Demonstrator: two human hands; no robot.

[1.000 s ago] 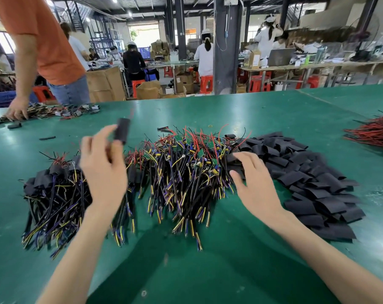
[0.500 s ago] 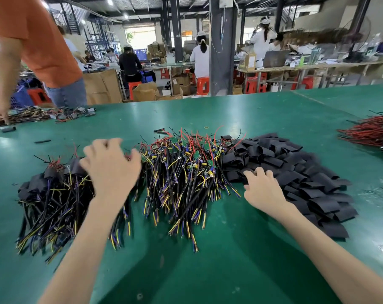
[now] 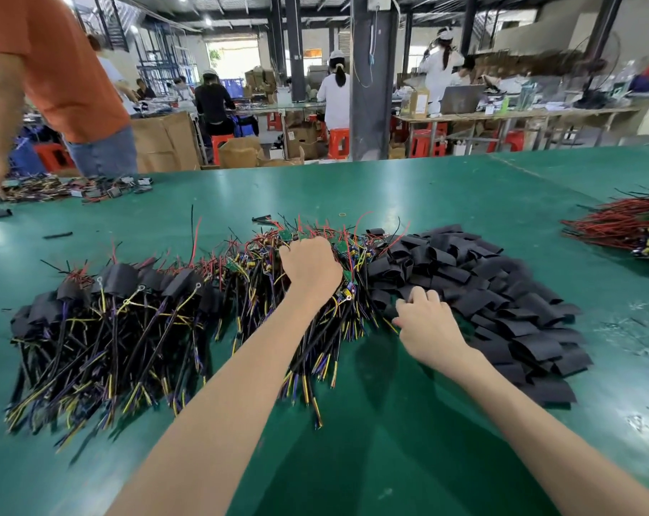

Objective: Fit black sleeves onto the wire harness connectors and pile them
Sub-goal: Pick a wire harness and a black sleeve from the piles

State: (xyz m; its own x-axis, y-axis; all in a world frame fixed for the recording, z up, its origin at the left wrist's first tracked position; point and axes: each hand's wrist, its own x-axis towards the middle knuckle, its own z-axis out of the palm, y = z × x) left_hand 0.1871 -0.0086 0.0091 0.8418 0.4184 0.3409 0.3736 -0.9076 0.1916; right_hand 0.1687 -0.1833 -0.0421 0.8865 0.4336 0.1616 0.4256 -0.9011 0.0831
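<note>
Our left hand (image 3: 310, 270) was clenched knuckles-up in the middle heap, its fingers curled down into the bare harnesses (image 3: 241, 310) and gripping among them at their far end. Those harnesses were thin bundles of black, yellow, purple and blue wire. Small green boards (image 3: 286, 235) and loose red leads showed just beyond and beside the knuckles. Their long axis ran from far to near: the board ends pointed away from us, and the cut wire tips fanned back under the left wrist and forearm toward our body.

To the left of that hand lay the sleeved harnesses (image 3: 103, 329), a separate heap lined up the same way. Each far end was capped in a dull black tube, and the tails trailed toward us.

Our right hand (image 3: 427, 322) sat just to the right of the left wrist, palm down. Its fingers were curled at the near edge of the black sleeves (image 3: 501, 292) and touched them. We could not tell whether it had one pinched. The sleeves were short, flattened black tubes, overlapping like scales. They spread from the fingertips out to the right and away from us.

All three heaps rested on the green tabletop (image 3: 390, 191). Well off to the right of the right hand lay a red-wire bundle (image 3: 620, 229). Far beyond and left of the left hand stood a person in an orange shirt (image 3: 66, 68).
</note>
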